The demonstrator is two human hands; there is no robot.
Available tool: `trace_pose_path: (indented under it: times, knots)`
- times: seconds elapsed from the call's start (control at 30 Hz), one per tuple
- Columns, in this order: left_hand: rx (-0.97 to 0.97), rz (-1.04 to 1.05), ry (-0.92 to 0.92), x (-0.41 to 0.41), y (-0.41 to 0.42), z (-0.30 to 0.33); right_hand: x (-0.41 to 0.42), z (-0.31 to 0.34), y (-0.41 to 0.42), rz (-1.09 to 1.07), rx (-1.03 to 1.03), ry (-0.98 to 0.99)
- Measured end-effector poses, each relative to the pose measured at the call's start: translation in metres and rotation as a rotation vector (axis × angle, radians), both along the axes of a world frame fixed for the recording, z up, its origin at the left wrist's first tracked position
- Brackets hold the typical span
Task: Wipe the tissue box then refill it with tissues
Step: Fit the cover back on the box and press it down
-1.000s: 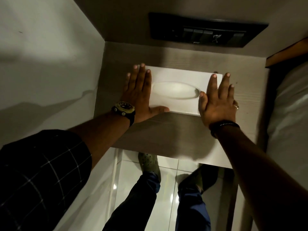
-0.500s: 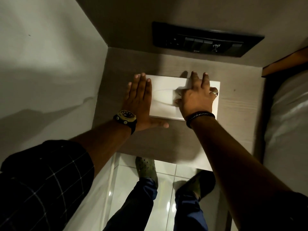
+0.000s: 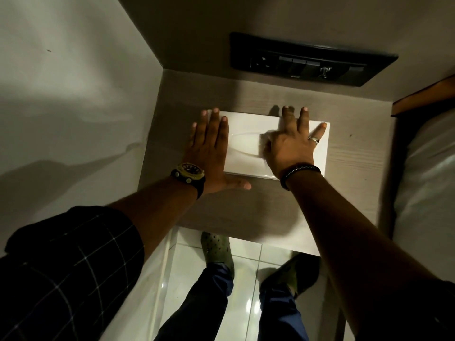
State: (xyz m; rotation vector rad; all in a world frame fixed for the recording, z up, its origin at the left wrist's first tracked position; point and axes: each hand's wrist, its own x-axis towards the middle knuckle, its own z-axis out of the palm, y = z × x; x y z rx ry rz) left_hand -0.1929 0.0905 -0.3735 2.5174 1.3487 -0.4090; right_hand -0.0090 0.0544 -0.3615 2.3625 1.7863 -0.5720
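- White, flat rectangular tissue box [image 3: 248,134] with an oval slot lies on the grey wood-grain bedside shelf [image 3: 349,158], near its back wall.
- Left hand [image 3: 209,148] lies flat, fingers together, on the box's left end.
- Right hand [image 3: 290,143] presses flat with fingers spread over the right half; whether a cloth sits under it I cannot tell.
- Risk: a hard sideways stroke could skid the smooth box if the left palm lifts.
- Room: wall close at left, black switch panel [image 3: 310,62] behind, front edge open above the tiled floor [image 3: 246,267].

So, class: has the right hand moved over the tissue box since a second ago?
Yes. The right hand has slid left from the tissue box's right end onto its oval opening.
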Motion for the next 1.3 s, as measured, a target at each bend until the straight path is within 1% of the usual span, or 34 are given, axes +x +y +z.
trace_pose_path:
  times: [0.23,0.4,0.53,0.8,1.0,1.1,1.13,1.23,1.3]
  knots:
    - [-0.001,0.002,-0.011,0.0,0.0,-0.001,-0.001,0.001,0.002,0.021,-0.028,0.022]
    - [-0.01,0.012,-0.028,0.0,0.001,-0.002,-0.002,-0.001,0.015,0.113,-0.061,-0.047]
    - [-0.026,0.014,-0.018,0.001,0.0,-0.001,-0.002,0.0,0.018,0.203,-0.054,-0.035]
    - [-0.023,0.013,-0.012,0.0,0.001,0.001,0.007,-0.006,0.02,0.285,0.005,0.053]
    - [-0.015,-0.006,-0.033,-0.002,0.0,0.0,0.01,-0.006,0.013,0.34,0.107,0.134]
    - [-0.006,-0.015,-0.047,-0.003,0.0,-0.001,0.023,-0.009,0.011,0.333,0.1,0.195]
    - [-0.004,-0.015,-0.047,-0.003,0.0,-0.002,0.027,-0.009,0.01,0.351,0.084,0.181]
    - [-0.003,-0.013,-0.047,-0.003,0.001,-0.003,0.03,-0.004,0.011,0.509,0.026,-0.023]
    - [-0.012,-0.01,-0.042,-0.003,0.001,-0.003,0.023,-0.003,0.017,0.508,0.002,-0.065]
